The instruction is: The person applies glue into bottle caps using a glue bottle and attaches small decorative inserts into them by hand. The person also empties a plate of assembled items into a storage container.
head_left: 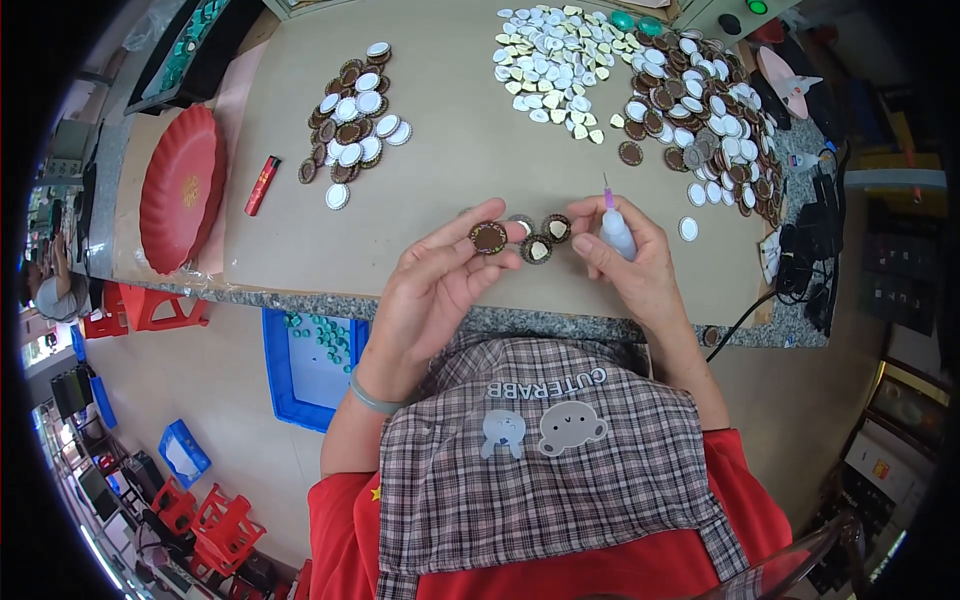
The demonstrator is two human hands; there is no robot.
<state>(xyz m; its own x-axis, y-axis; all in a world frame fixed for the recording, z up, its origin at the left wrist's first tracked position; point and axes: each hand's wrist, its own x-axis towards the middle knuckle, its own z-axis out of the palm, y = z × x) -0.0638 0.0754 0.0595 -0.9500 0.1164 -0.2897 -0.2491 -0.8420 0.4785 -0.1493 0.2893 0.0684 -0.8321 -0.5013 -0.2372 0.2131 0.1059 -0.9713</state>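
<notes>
My left hand (445, 262) pinches a round brown disc (488, 237) with a scalloped rim, like a bottle cap, between thumb and fingers. My right hand (630, 255) grips a small white squeeze bottle (616, 236) with a purple needle tip pointing up and away from me. On the table between my hands lie a few dark caps; one cap (537, 249) and the cap by my right fingers (557, 229) each have a cream piece inside. Another (520, 222) is partly hidden behind my left fingertips.
Brown and white caps form a pile (350, 135) at the left and a larger heap (710, 120) at the right. Small white and cream pieces (550, 62) spread at the back. A red fluted dish (185, 190) and lighter (262, 186) lie left; a blue tray (290, 395) stands below.
</notes>
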